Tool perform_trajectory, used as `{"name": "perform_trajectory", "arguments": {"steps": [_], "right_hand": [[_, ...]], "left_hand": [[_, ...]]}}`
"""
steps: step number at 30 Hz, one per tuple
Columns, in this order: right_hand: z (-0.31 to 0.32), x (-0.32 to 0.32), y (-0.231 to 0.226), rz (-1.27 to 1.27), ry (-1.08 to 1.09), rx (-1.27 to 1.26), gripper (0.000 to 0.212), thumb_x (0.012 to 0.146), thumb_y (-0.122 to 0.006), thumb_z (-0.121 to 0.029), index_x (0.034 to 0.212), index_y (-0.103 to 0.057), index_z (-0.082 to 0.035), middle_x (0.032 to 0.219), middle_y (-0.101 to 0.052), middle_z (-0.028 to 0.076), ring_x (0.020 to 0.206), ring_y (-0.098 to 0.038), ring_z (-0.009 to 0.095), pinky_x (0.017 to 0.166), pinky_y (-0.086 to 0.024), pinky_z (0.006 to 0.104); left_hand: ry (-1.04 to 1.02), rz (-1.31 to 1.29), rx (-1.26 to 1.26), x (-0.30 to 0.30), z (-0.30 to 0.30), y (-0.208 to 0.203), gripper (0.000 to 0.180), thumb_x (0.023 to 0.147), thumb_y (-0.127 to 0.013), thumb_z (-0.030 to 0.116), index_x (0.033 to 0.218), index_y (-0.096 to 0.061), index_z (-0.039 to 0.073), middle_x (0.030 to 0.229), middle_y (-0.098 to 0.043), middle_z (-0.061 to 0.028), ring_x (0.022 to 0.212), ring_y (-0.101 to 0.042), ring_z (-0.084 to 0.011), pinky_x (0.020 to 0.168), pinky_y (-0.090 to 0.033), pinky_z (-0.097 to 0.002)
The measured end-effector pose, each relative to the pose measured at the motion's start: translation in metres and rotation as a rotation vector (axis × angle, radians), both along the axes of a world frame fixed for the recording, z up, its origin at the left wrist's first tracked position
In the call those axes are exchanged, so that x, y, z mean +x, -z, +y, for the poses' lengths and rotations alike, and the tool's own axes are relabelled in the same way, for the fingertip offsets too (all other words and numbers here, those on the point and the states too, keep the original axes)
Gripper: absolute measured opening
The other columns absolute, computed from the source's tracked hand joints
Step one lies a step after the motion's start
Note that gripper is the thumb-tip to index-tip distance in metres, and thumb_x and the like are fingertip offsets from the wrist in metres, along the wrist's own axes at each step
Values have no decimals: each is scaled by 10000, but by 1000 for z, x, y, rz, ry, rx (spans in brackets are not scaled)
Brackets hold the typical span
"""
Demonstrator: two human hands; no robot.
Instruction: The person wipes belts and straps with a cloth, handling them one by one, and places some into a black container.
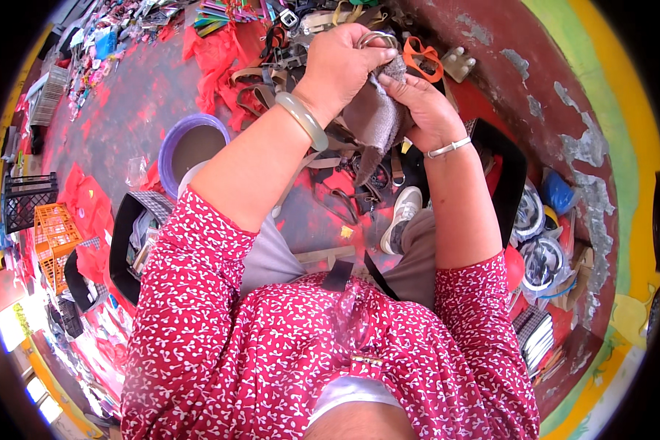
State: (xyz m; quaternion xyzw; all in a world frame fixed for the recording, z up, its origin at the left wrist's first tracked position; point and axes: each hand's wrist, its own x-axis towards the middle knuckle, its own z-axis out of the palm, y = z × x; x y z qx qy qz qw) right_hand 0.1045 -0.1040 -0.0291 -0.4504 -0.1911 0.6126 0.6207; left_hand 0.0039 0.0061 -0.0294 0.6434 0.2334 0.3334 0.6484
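Note:
Both hands are raised in front of me, close together, over a pile of straps. My left hand (345,64) pinches silvery metal rings (376,38) between thumb and fingers, at the top of a grey-brown cloth (374,117). My right hand (427,110) grips the same cloth from the right side, its thumb near the rings. The cloth hangs down in a loose fold with a pointed lower end. Whether the rings are fixed to something under the cloth is hidden by the fingers.
A purple-rimmed bucket (167,150) of murky water stands left of my arm. An orange crate (55,238) and a black crate (29,192) are farther left. Straps and an orange band (422,59) lie ahead. Wrapped round metal parts (543,260) sit by the peeling wall (576,139).

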Motion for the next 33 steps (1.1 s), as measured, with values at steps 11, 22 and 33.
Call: {"name": "perform_trajectory", "arguments": {"steps": [11,22,33], "right_hand": [[-9,-1,-7,-85,-20,-91,153,812,-620,-159,887,-607,-27,780,-626,37,662,-595,125,611,-486,274],[-19,-10,-15,-310,-64,-142,172,784,-644,-164,829,-615,-1,698,-607,32,562,-541,90,510,-430,239],[-66,-5,-50,-740,-400,-200,188,773,-640,-148,823,-620,32,656,-574,-17,583,-479,34,522,-424,235]], "left_hand": [[-15,71,-7,-2,1,-8,127,728,-662,59,815,-607,-16,761,-604,-21,708,-539,-78,665,-436,-211],[-149,-159,-94,-21,34,-25,142,704,-670,17,838,-624,15,776,-616,-26,735,-551,-109,723,-422,-224],[-517,-254,-118,-102,149,0,171,715,-642,-13,876,-592,-39,810,-607,-63,743,-569,-137,721,-448,-233]]}}
